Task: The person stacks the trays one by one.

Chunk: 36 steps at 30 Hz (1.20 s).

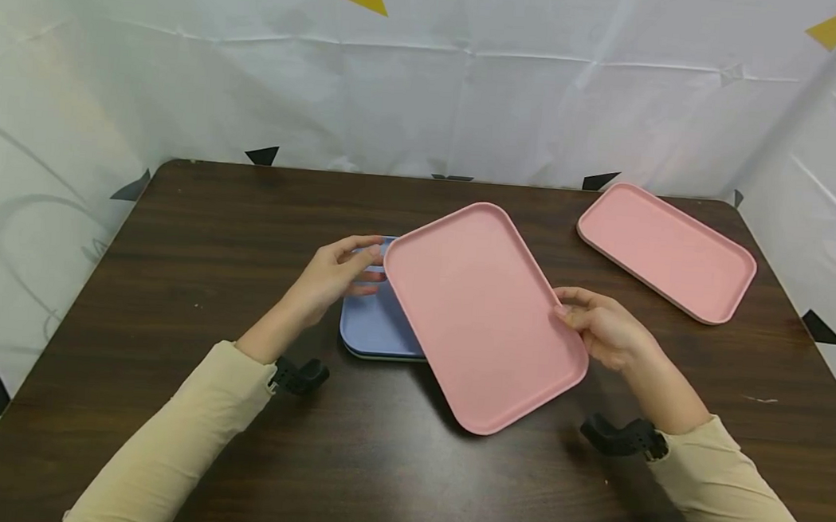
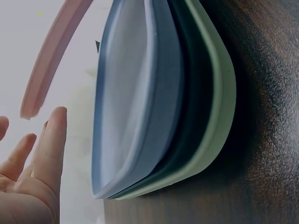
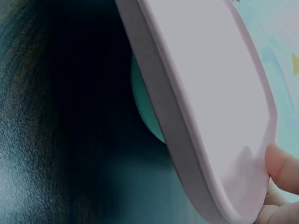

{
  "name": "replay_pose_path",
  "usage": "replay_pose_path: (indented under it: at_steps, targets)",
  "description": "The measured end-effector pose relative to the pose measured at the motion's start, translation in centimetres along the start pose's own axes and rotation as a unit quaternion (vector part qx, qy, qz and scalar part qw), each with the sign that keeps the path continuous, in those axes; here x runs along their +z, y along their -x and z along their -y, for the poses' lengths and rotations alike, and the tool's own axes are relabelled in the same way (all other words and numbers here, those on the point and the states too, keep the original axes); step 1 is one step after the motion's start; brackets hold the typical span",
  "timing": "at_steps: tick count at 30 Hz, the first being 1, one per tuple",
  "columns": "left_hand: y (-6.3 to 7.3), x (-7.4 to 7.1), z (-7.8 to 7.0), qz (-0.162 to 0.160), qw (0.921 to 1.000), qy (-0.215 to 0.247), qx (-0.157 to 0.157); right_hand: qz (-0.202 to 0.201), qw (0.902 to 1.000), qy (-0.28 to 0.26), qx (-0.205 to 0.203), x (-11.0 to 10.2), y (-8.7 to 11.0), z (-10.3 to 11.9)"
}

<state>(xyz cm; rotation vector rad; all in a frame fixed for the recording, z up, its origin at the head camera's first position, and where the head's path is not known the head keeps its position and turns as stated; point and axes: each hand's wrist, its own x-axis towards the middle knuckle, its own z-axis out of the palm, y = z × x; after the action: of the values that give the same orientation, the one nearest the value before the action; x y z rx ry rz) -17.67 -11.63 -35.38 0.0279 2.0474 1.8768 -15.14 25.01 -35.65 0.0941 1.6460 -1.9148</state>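
Observation:
A large pink tray is held tilted above the table, its right edge pinched between the thumb and fingers of my right hand. Near its upper left edge is my left hand, fingers loosely extended; the left wrist view shows a gap between those fingers and the pink rim. Below the pink tray lies a blue tray, partly covered by it in the head view. The blue one sits on a light green tray, with a dark band between them.
A narrower pink tray lies at the table's back right. The dark wooden table is bordered by white sheeting at the back and sides. Each wrist carries a black strap device.

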Motion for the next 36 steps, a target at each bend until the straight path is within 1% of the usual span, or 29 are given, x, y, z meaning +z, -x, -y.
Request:
replay_pose_path:
  at_steps: [8, 17, 23, 29, 33, 36]
  targets:
    - [0.0, 0.3, 0.4, 0.008, 1.0, 0.002, 0.001, -0.003, 0.9996, 0.027, 0.007, 0.5, -0.2, -0.1]
    - [-0.1, 0.5, 0.8, -0.03, 0.9975, 0.063, -0.015, -0.001, 0.9982, 0.058, 0.01, 0.7, -0.3, 0.1]
    - [-0.2, 0.3, 1.0, -0.04, 0.9949, 0.091, -0.016, 0.0, 0.9953, 0.097, 0.003, 1.0, -0.3, 0.4]
    - [-0.1, -0.1, 1.2, -0.036, 0.9934, 0.108, -0.014, -0.016, 0.9912, 0.131, -0.005, 0.8, -0.3, 0.9]
    - [0.0, -0.5, 1.5, -0.044, 0.9919, 0.117, -0.022, -0.036, 0.9876, 0.152, -0.012, 0.5, -0.3, 1.1]
    - [0.0, -0.8, 1.5, -0.048, 0.9906, 0.127, -0.02, -0.052, 0.9874, 0.149, -0.014, 0.1, -0.3, 1.1]
